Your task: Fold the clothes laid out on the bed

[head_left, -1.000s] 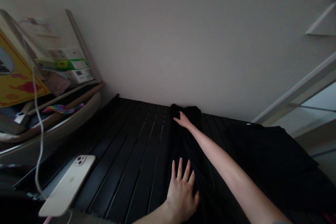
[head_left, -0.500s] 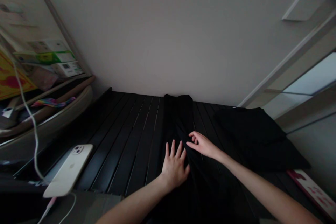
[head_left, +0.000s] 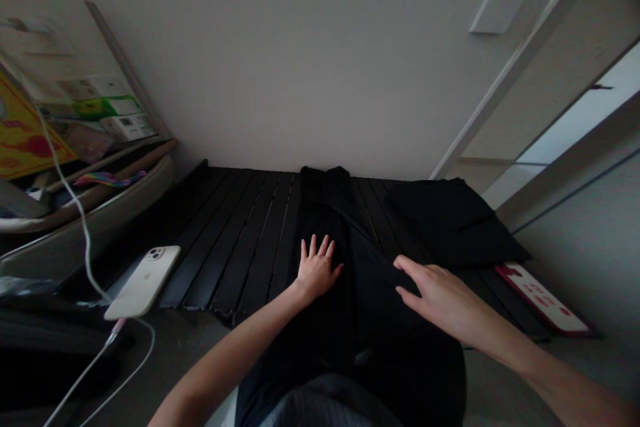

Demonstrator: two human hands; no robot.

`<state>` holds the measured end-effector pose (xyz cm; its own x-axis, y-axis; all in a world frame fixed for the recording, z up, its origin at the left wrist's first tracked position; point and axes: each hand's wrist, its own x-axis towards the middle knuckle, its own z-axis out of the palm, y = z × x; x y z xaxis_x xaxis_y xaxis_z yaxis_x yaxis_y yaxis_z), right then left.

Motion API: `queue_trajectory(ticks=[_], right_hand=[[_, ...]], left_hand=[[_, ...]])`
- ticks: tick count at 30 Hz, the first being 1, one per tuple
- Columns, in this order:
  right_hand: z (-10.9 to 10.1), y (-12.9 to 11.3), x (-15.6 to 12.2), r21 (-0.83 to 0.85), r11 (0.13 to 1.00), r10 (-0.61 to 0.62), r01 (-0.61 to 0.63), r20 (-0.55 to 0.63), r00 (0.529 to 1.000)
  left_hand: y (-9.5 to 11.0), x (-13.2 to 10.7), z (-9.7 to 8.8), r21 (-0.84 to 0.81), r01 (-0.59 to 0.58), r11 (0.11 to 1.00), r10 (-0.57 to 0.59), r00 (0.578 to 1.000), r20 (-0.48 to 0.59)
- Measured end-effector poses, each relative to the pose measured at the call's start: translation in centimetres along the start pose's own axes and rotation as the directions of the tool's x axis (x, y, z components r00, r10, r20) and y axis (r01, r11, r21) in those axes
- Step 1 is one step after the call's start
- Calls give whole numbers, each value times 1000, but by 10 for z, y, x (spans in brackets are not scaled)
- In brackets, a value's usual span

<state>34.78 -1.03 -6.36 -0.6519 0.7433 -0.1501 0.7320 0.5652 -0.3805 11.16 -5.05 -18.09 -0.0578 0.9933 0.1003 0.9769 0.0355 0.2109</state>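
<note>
Black trousers (head_left: 327, 207) lie lengthwise over a dark slatted surface, from the wall side toward my body. My left hand (head_left: 317, 270) rests flat on them near the middle, fingers spread. To its right, my right hand (head_left: 440, 293) is closed on the loose edge of the cloth, thumb and fingers around it. From that hand, a flap of fabric stretches back toward the middle, drawn out to the right. The exact grip is hard to see against the dark cloth.
A folded black garment (head_left: 455, 220) lies at the right, beside a white and red flat box (head_left: 545, 297). At the left are a white phone (head_left: 145, 280) on a charging cable and a bin (head_left: 125, 207) of assorted items. A wall (head_left: 300, 67) stands behind.
My right hand has moved right and toward me, pulling the trousers' edge outward into a wider flap. My left hand stays flat on the cloth. The camera view has shifted.
</note>
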Motion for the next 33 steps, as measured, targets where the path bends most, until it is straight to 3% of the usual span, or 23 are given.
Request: queue_trajectory(ticks=[3, 7, 9, 11, 13, 15, 21, 24, 30, 33], right_hand=[[11, -30, -18, 59, 989, -141, 134, 130, 982], [33, -45, -26, 269, 909, -402, 317, 375, 835], [37, -41, -21, 265, 906, -409, 330, 346, 844], [37, -32, -10, 207, 927, -358, 313, 240, 902], [38, -20, 6, 147, 941, -326, 306, 143, 934], [44, -9, 21, 98, 940, -336, 327, 99, 937], [73, 10, 46, 45, 930, -365, 364, 225, 903], [84, 14, 46, 58, 921, -385, 385, 281, 879], [87, 23, 43, 52, 898, -434, 437, 267, 861], [84, 29, 39, 39, 884, -457, 466, 282, 844]], left_hand=[[4, -25, -14, 11, -9, 1000, 9, 1000, 24], [-4, -76, -35, -41, -139, 989, 143, 983, 112], [-11, -93, -45, -74, -167, 983, 176, 975, 133], [-18, -96, -54, -104, -138, 985, 150, 982, 116], [-26, -82, -60, -121, -89, 989, 95, 994, 52], [-35, -54, -62, -115, -59, 992, 55, 998, -31], [-66, 51, -44, 54, -14, 998, 22, 988, -151], [-78, 93, -30, 123, -39, 992, 57, 988, -143], [-94, 143, -21, 214, -192, 958, 182, 981, 64], [-103, 152, -31, 254, -162, 954, 176, 984, -31]])
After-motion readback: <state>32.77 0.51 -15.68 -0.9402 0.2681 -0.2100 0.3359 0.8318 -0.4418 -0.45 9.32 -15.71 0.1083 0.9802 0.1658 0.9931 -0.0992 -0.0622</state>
